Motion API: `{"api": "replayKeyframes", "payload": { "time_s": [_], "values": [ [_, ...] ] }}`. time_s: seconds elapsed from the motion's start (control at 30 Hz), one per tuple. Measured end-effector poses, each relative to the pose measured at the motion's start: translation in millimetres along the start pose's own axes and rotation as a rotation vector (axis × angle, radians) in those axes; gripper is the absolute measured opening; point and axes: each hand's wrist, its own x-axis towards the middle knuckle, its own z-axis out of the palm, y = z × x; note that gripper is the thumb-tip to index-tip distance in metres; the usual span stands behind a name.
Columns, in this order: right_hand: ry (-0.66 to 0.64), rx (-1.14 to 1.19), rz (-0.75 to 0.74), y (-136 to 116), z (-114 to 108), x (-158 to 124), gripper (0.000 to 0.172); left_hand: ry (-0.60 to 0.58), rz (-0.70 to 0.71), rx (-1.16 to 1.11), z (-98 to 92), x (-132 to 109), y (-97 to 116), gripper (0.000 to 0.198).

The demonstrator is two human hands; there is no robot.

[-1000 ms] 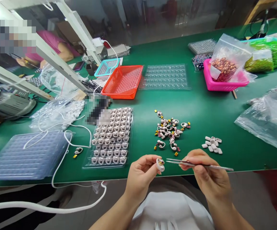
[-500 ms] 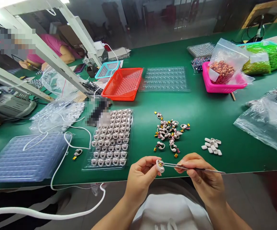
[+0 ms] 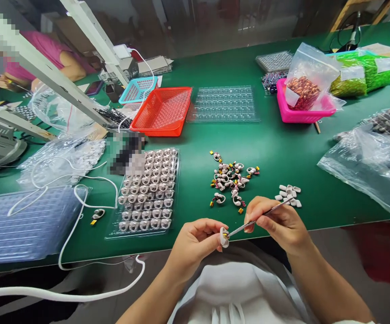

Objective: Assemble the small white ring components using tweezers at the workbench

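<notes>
Between thumb and fingers, my left hand [image 3: 198,243] pinches a small white ring-shaped earpiece shell [image 3: 225,238] with a gold piece showing inside its opening. My right hand [image 3: 277,222] is closed on metal tweezers [image 3: 248,223], held at a slant, their tips at the gold piece. Beyond my hands, a loose pile of similar white shells [image 3: 230,177] with gold tabs and thin wires lies on the green table. Right of it are several small white caps [image 3: 287,195]. To the left, a clear tray [image 3: 149,193] holds rows of shells.
A single shell [image 3: 98,214] and a white cable [image 3: 80,198] lie left of the tray, near stacked blue-clear trays [image 3: 33,225]. Farther back are an orange basket [image 3: 163,128], an empty clear tray [image 3: 225,103] and a pink basket [image 3: 302,114]. A plastic bag [image 3: 360,166] lies right. A co-worker sits far left.
The tweezers have swung to a steeper slant, their rear end higher, as my right hand rose. My left hand still pinches the shell. The whole view has shifted slightly.
</notes>
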Motion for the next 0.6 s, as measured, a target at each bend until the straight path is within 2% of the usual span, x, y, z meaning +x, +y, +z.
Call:
{"api": "replayKeyframes", "payload": {
  "time_s": [0.2,0.33,0.6],
  "values": [
    [-0.201,-0.344,-0.111,-25.8,-4.2,6.6,0.015,0.002,-0.028,0.037,3.5,-1.0,2.1,0.019],
    [-0.314,-0.48,-0.099,-39.8,-4.3,9.5,0.02,0.014,-0.031,0.086,5.7,-0.4,1.7,0.021],
    [-0.277,-0.43,-0.112,-42.9,-8.0,11.9,0.019,0.011,-0.037,0.085,6.6,0.6,0.9,0.023]
  ]
}}
